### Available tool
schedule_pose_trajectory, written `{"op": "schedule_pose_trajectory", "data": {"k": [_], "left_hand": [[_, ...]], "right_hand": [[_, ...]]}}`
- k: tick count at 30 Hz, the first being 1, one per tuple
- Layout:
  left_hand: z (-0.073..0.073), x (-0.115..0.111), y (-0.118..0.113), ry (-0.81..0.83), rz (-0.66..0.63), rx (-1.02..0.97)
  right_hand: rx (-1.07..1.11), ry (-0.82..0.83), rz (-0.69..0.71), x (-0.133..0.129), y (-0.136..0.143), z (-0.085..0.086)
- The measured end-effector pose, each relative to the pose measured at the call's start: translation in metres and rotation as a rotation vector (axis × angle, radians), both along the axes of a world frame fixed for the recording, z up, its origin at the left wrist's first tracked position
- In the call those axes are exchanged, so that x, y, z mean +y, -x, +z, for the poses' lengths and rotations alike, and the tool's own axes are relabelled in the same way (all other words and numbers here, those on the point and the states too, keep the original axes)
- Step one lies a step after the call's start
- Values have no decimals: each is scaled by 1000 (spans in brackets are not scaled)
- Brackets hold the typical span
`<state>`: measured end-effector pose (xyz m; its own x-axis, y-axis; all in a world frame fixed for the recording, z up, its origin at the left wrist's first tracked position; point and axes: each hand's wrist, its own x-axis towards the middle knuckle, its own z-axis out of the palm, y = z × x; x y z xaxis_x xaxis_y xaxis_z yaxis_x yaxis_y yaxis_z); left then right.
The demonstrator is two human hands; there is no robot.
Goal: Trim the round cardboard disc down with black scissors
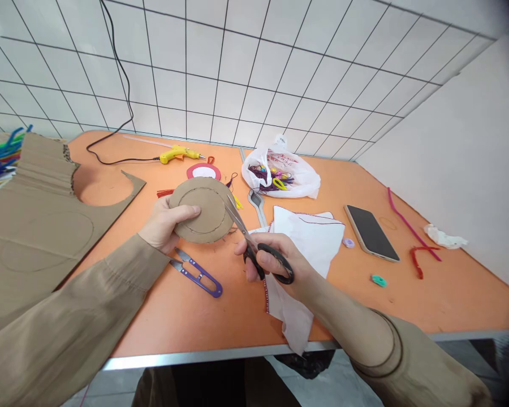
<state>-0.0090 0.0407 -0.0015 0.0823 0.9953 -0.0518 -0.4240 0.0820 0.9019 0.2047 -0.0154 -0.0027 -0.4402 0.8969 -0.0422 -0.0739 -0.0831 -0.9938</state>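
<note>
A round cardboard disc (210,212) with a smaller circle drawn on it is pinched at its left edge by my left hand (165,222), thumb on top. My right hand (280,260) has its fingers through the black handles of a pair of scissors (242,227). The scissor blades are at the disc's right edge, near the drawn line. Below my left hand, purple thread snips (201,278) lie on the orange table (186,330). A white cloth (305,232) with red stitched edging lies beyond and partly under my right hand.
At left is a large cut cardboard sheet (34,226) with pipe cleaners (4,155) behind. A yellow glue gun (180,154), red ring (203,171) and plastic bag (297,175) are at the back. A phone (372,232) and red pipe cleaner (416,263) lie at right.
</note>
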Motion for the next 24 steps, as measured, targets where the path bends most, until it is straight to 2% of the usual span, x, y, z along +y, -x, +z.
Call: {"op": "schedule_pose_trajectory", "data": {"k": [6, 24], "left_hand": [[-2, -1, 0, -4, -35, 10], [1, -2, 0, -11, -9, 34]], "right_hand": [[-27, -3, -4, 1, -2, -1], [-145, 79, -80, 0, 1, 10]]}}
